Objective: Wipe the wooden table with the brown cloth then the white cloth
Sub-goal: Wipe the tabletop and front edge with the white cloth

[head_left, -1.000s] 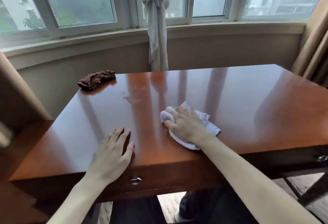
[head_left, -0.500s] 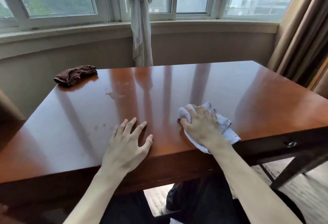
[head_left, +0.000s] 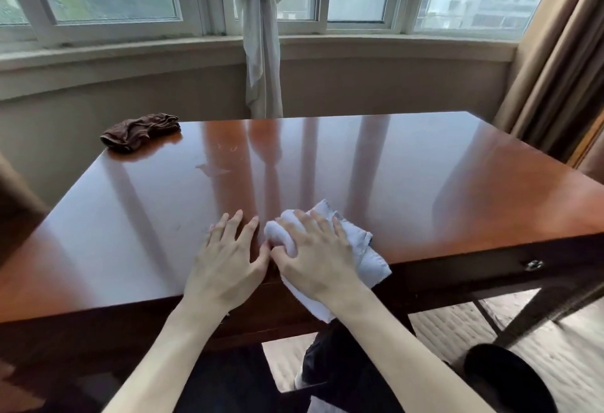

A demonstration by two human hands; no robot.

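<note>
The glossy wooden table (head_left: 408, 177) fills the middle of the head view. My right hand (head_left: 313, 259) lies on the bunched white cloth (head_left: 359, 249) at the table's front edge, fingers curled over its folds; part of the cloth hangs over the edge. My left hand (head_left: 228, 269) rests flat on the wood just left of it, fingers spread, thumb nearly touching the right hand. The brown cloth (head_left: 140, 131) lies crumpled at the far left corner, apart from both hands.
A knotted pale curtain (head_left: 261, 53) hangs behind the table's far edge under the windows. Brown drapes (head_left: 562, 63) stand at the right. A drawer knob (head_left: 534, 264) shows on the front. Smudges (head_left: 212, 169) mark the far left wood. My legs are under the table.
My right hand has drawn the white cloth back toward the front edge, and my left hand now lies right beside it. The view has shifted rightward along the table.
</note>
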